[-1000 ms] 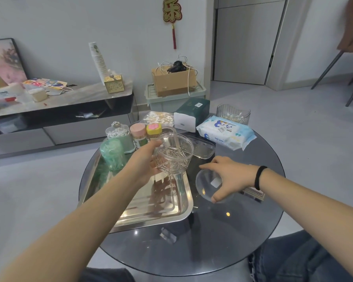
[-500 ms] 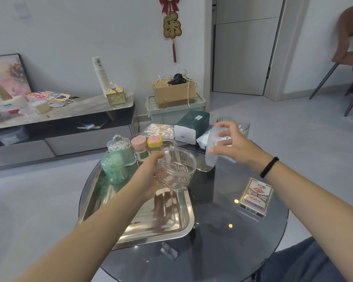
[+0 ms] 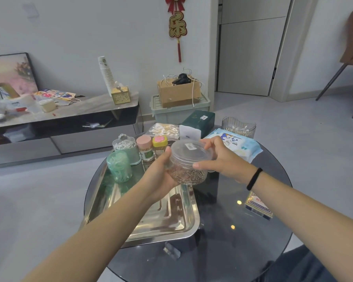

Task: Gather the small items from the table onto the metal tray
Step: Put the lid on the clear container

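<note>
Clear plastic catches the light: a small jar with paper clips heaped in its bottom hangs in the air above the far right corner of the metal tray, which sits on a round dark glass table. The left hand cups the jar from the side and below, fingers curled round its wall, while the right hand grips the clear lid by its rim, thumb in front and fingers behind, pressing it onto the mouth. To my eye the lid is not yet seated, and that is the risk: if it goes on crooked or only half caught, a tilt on the way down could pop it off and scatter the clips over tray and glass, slow work to pick up. Four containers already stand at the tray's far end: a green tub, a cotton swab holder, a pink-capped bottle and a yellow-capped one. Off the tray I count one wipes pack, one green box, one swab bag, one clear holder and one card pack.
</note>
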Tool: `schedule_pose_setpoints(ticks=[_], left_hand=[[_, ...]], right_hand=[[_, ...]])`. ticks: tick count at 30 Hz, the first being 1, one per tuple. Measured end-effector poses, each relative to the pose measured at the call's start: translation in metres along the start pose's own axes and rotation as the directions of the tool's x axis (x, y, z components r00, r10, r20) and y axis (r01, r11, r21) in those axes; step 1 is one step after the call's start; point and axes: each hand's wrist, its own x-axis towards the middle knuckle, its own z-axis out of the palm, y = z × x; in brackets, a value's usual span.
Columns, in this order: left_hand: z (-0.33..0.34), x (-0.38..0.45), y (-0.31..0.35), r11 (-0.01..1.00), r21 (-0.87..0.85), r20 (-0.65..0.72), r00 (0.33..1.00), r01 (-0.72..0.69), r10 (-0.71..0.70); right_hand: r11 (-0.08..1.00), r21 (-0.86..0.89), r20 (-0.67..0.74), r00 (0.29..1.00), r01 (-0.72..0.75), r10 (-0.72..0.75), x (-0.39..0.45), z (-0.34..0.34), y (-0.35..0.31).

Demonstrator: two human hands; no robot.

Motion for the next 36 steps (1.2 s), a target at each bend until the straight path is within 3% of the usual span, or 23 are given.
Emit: schedule_pose_setpoints(ticks=[7,15,23,27,33,36], left_hand=[[0.0,0.001,-0.003,0.997,0.072,0.001,1.0,-0.024,0.024],[-0.002,0.0,-0.002,0.997,0.072,0.014,0.999,-0.031,0.031],[-0.001,0.002,-0.001,1.0,0.001,0.066,0.998,0.024,-0.024],[-0.001,0.002,-0.003,0.998,0.031,0.074,0.996,0.05,-0.052],[0.003,0.002,-0.008,0.996,0.08,0.065,0.997,0.043,-0.049],[0.002,0.001,-0.008,0.992,0.12,0.044,0.998,0.028,-0.034]], right_hand=[[0.986,-0.167,0.08,0.997,-0.011,0.024,-0.002,-0.01,-0.003],[0.979,-0.196,0.166,0.983,-0.05,0.083,0.001,-0.016,-0.001],[0.999,-0.019,0.182,0.982,-0.047,0.05,0.002,-0.018,-0.001],[0.988,-0.156,0.26,0.964,-0.022,0.063,0.005,-0.021,-0.002],[0.908,-0.419,0.253,0.961,0.007,0.109,0.009,-0.023,-0.007],[0.89,-0.456,0.248,0.957,-0.021,0.15,0.013,-0.023,-0.003]])
